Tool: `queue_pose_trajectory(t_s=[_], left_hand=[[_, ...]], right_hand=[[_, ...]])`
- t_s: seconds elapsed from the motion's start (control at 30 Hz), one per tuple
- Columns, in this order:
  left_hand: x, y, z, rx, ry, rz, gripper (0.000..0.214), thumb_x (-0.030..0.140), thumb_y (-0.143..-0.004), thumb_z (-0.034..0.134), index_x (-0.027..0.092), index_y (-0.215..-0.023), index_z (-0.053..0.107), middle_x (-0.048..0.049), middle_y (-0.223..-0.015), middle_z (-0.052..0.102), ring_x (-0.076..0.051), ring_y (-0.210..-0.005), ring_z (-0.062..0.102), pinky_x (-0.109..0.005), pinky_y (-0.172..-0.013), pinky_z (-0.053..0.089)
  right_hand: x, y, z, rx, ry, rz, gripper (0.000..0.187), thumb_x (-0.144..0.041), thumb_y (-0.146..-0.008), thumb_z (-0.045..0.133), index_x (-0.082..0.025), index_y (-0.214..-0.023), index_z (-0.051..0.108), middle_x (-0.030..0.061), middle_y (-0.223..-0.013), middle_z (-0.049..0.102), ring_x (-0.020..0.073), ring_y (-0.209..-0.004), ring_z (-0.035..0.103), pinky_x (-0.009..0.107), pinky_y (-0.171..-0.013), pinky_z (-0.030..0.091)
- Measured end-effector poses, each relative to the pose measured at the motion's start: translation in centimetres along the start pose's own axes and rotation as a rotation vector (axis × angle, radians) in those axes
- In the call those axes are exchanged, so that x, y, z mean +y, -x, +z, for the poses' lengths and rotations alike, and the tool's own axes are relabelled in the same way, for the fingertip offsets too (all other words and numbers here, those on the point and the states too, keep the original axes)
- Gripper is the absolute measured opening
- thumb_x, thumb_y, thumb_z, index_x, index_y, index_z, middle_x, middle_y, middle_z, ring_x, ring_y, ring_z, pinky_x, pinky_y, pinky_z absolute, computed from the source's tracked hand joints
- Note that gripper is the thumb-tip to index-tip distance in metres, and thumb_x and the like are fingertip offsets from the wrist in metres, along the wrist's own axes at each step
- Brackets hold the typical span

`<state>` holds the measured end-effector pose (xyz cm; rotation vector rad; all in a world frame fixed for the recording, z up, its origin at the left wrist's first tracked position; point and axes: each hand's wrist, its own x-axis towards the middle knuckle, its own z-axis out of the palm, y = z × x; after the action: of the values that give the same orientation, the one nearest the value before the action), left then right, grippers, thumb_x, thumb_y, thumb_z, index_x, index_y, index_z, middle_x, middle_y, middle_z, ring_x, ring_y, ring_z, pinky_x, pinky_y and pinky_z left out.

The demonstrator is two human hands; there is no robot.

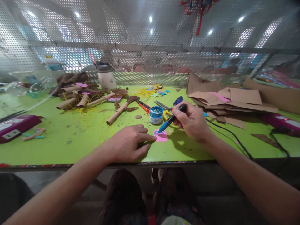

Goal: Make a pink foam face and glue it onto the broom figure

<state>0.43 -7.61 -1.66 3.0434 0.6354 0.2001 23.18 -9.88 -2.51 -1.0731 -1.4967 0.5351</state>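
A small pink paper piece [162, 137] with blue marks lies on the green table near its front edge. My left hand [131, 142] rests flat beside it, fingers stretched, the index fingertip touching the paper's left edge. My right hand [191, 120] grips a blue-and-black marker [167, 124], its blue tip pointing down at the marks. Whether the tip touches the paper is hard to tell. Just behind the paper stands an open small jar [156, 116] with blue smears on its rim. Yellow-handled scissors [161, 105] lie behind the jar, partly hidden by my right hand.
An orange cutter [144, 107] and paper rolls [120, 112] lie left of the jar. Brown paper sheets [229, 100] are stacked at right, near a black cord [231, 135]. Purple power strips [17, 127] sit at both sides. A perforated metal screen [150, 59] closes the back.
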Motion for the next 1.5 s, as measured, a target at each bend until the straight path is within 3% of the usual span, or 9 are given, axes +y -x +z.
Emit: queue_pose_trajectory(t_s=[0.27,0.77,1.07,1.5], left_hand=[[0.08,-0.03,-0.08,-0.015,0.008,-0.013,0.034,0.022,-0.091,0.046,0.02,-0.116,0.07,-0.0068,-0.081,0.061,-0.019,-0.079,0.058,-0.03,-0.07,0.043],[0.0,-0.01,0.08,0.001,-0.006,-0.001,0.034,0.021,-0.09,0.048,0.02,-0.116,0.07,-0.0067,-0.081,0.062,-0.019,-0.078,0.059,-0.029,-0.069,0.043],[-0.05,0.05,0.07,-0.004,-0.001,0.003,0.033,0.02,-0.089,0.05,0.02,-0.116,0.069,-0.0063,-0.082,0.062,-0.019,-0.078,0.059,-0.029,-0.069,0.043],[-0.03,0.07,0.09,0.009,-0.002,0.004,0.033,0.021,-0.089,0.05,0.021,-0.115,0.07,-0.006,-0.082,0.062,-0.018,-0.078,0.059,-0.029,-0.07,0.043]], right_hand=[[0.23,0.12,0.17,-0.057,0.035,-0.015,0.013,-0.027,-0.085,0.056,-0.018,-0.076,0.054,-0.0048,-0.054,0.053,0.008,-0.047,0.048,0.021,-0.046,0.038],[0.38,-0.16,-0.21,0.031,0.049,-0.002,0.012,-0.026,-0.083,0.056,-0.018,-0.075,0.053,-0.0049,-0.052,0.052,0.0077,-0.044,0.046,0.022,-0.043,0.036],[0.61,-0.05,-0.17,-0.008,0.122,-0.036,0.011,-0.027,-0.085,0.055,-0.019,-0.077,0.054,-0.0049,-0.055,0.051,0.0085,-0.047,0.046,0.023,-0.048,0.038],[0.64,0.03,-0.14,0.004,0.058,-0.03,0.014,-0.03,-0.086,0.055,-0.019,-0.078,0.053,-0.005,-0.053,0.051,0.0087,-0.044,0.046,0.022,-0.044,0.037]])
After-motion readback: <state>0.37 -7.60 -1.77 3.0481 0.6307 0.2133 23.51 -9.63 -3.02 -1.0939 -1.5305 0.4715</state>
